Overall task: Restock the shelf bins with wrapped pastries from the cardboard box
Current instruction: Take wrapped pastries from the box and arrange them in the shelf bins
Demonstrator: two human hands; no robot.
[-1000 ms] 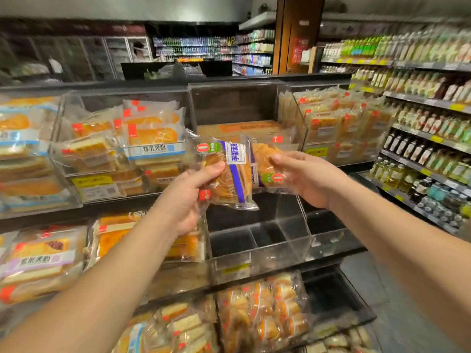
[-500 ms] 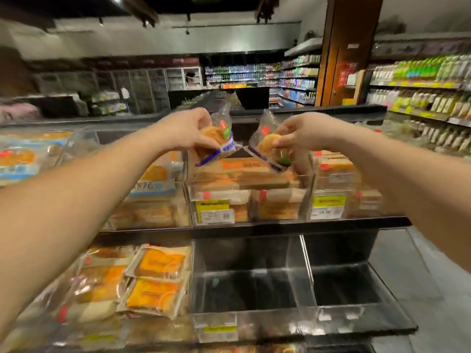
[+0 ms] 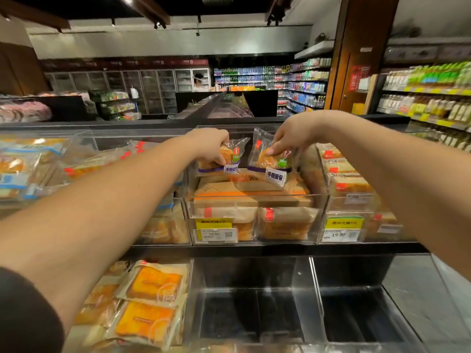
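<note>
Both arms are reaching forward over the shelf unit toward the upper middle clear bin. The left hand is gripping a wrapped pastry from above, its fingers curling down over the top of the bun while the packet's purple band and white label are hanging below the fingertips. The right hand is pinching a second wrapped pastry the same way, its fingertips pressing on the bun's top edge and the labelled lower end of the wrapper sticking out beneath and slightly toward the near side. The two packets are sitting side by side, close but not touching, each tilting a little with its label end lowest.

Directly under both packets a cardboard box is lying flat inside that bin, resting on top of wrapped loaves that are showing through the bin's clear front. Whether the packets are touching the box I cannot tell. A yellow price tag is sticking to the bin's front at the left.

To the right, a neighbouring bin is holding wrapped sandwich-like pastries. On the lower shelf, orange-topped wrapped cakes are lying in the left bin, and the dark lower middle bin is sitting near the camera.
</note>
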